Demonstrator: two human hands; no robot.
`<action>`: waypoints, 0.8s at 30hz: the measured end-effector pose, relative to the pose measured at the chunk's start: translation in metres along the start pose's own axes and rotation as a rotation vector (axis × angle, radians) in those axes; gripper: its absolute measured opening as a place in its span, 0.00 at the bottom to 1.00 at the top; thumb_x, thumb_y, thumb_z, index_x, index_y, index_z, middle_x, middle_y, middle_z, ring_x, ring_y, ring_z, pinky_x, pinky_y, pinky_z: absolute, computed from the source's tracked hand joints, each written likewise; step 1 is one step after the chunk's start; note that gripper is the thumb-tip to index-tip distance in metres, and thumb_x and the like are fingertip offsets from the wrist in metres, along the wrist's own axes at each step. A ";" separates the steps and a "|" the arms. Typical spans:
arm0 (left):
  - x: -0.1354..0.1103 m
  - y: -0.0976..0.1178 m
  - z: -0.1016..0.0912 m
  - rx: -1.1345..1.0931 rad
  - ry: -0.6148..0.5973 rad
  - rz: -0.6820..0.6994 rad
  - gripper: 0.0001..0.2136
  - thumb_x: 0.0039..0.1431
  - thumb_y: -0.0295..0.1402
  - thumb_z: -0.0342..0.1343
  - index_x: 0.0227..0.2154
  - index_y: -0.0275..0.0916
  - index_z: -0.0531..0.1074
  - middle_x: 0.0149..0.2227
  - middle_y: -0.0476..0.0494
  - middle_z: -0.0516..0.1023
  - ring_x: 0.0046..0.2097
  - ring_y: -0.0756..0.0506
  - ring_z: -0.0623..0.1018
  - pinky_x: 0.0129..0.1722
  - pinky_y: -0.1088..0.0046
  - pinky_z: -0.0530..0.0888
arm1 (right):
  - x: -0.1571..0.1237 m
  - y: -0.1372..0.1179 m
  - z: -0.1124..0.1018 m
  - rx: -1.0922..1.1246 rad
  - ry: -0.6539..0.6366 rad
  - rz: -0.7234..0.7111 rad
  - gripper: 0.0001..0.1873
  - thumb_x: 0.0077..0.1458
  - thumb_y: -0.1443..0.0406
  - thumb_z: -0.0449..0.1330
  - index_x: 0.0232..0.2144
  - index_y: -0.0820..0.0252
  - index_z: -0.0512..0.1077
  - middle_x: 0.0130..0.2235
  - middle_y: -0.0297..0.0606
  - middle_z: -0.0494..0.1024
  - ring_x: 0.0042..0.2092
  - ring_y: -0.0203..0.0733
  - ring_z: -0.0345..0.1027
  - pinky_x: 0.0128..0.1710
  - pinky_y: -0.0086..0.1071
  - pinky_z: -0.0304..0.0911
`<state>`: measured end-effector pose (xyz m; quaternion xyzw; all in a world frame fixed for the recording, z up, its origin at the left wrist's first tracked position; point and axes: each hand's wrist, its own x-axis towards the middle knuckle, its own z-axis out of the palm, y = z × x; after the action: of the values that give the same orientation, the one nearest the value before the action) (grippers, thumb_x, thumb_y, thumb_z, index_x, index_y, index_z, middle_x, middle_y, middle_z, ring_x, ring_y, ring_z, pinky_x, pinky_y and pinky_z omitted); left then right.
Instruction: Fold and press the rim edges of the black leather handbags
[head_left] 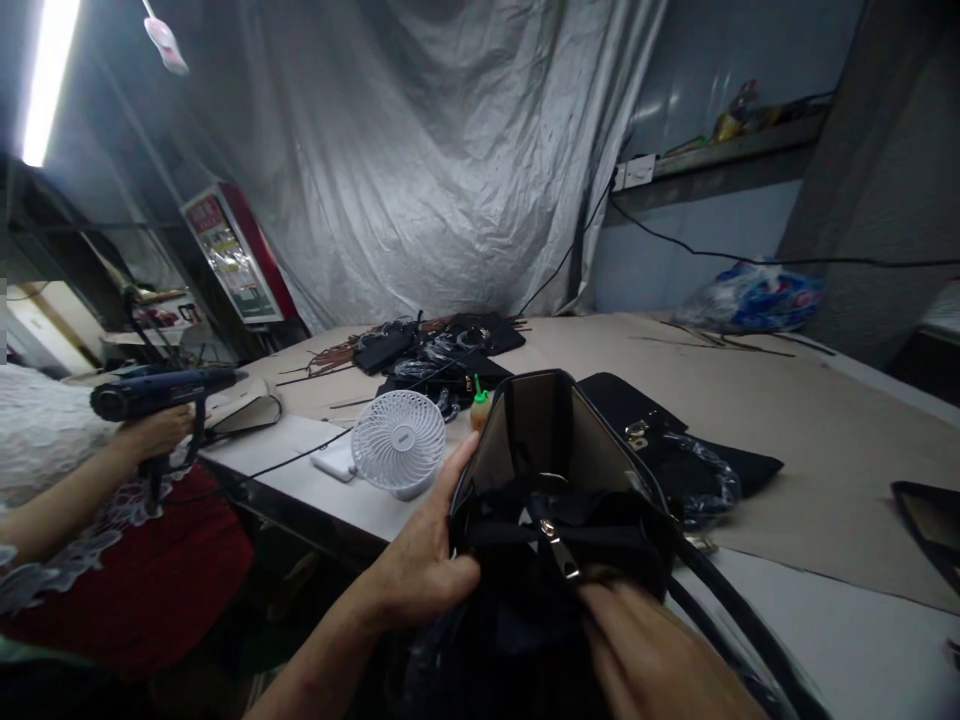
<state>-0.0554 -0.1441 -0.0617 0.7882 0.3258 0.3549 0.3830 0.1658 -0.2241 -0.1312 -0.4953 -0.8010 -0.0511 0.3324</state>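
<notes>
A black handbag [555, 400] with a beige-brown lining stands open in front of me, its mouth towards me. My left hand [431, 575] grips its left side, the thumb bent over the near edge and the fingers along the outer wall. Across the mouth runs a dark inner panel with a metal zipper pull [559, 550]. Blurred by motion, my right hand [652, 640] is at the near side of the bag, fingertips just below the zipper pull. Its finger ends are partly hidden, so its grip is unclear. Black straps [739, 610] hang off to the right.
A white fan [399, 440] and a green-capped bottle [480, 405] stand left of the bag. Black bags [450, 360] lie behind, another bag [645, 430] to the right. At the left, a co-worker's hand holds a heat gun [157, 395] near a cream bag [244, 410].
</notes>
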 end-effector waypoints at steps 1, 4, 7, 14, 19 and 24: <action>0.000 0.000 0.000 0.007 0.000 -0.003 0.48 0.43 0.16 0.53 0.67 0.42 0.38 0.67 0.40 0.49 0.67 0.37 0.52 0.67 0.55 0.47 | 0.009 -0.002 0.010 0.024 -0.061 0.064 0.21 0.53 0.74 0.47 0.40 0.58 0.76 0.37 0.41 0.81 0.36 0.41 0.76 0.33 0.29 0.71; -0.001 -0.001 0.000 0.017 -0.007 -0.017 0.49 0.43 0.16 0.53 0.67 0.42 0.36 0.67 0.39 0.50 0.67 0.37 0.54 0.67 0.55 0.49 | 0.043 0.002 0.036 0.180 -0.193 0.203 0.21 0.53 0.74 0.46 0.37 0.57 0.77 0.32 0.39 0.80 0.31 0.40 0.75 0.28 0.27 0.69; -0.002 0.000 -0.001 0.024 -0.040 -0.009 0.49 0.44 0.16 0.53 0.67 0.43 0.35 0.67 0.39 0.49 0.66 0.38 0.55 0.67 0.55 0.51 | 0.077 0.017 0.058 0.229 -0.066 0.297 0.22 0.57 0.68 0.47 0.51 0.59 0.71 0.49 0.46 0.76 0.48 0.45 0.72 0.43 0.36 0.70; -0.003 0.005 -0.002 0.045 -0.121 -0.025 0.46 0.49 0.18 0.53 0.67 0.43 0.33 0.68 0.39 0.45 0.68 0.37 0.50 0.66 0.58 0.54 | 0.121 0.054 0.095 0.191 0.243 0.558 0.33 0.56 0.62 0.52 0.62 0.68 0.53 0.61 0.60 0.58 0.59 0.59 0.58 0.54 0.52 0.59; -0.003 0.003 0.000 0.005 -0.144 -0.049 0.45 0.50 0.18 0.52 0.67 0.44 0.35 0.69 0.41 0.44 0.68 0.37 0.46 0.67 0.56 0.53 | 0.131 0.061 0.092 0.150 0.469 0.549 0.35 0.58 0.55 0.50 0.62 0.67 0.47 0.61 0.61 0.58 0.63 0.61 0.50 0.57 0.58 0.53; 0.002 0.002 0.004 -0.032 -0.098 -0.031 0.45 0.50 0.17 0.52 0.67 0.45 0.37 0.68 0.41 0.45 0.68 0.37 0.48 0.67 0.54 0.52 | 0.120 0.043 0.088 0.153 0.292 0.549 0.34 0.58 0.60 0.50 0.65 0.59 0.48 0.64 0.55 0.54 0.58 0.60 0.60 0.52 0.55 0.62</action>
<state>-0.0507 -0.1447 -0.0609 0.7933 0.3131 0.3149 0.4166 0.1247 -0.0752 -0.1404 -0.6540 -0.5826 0.0304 0.4815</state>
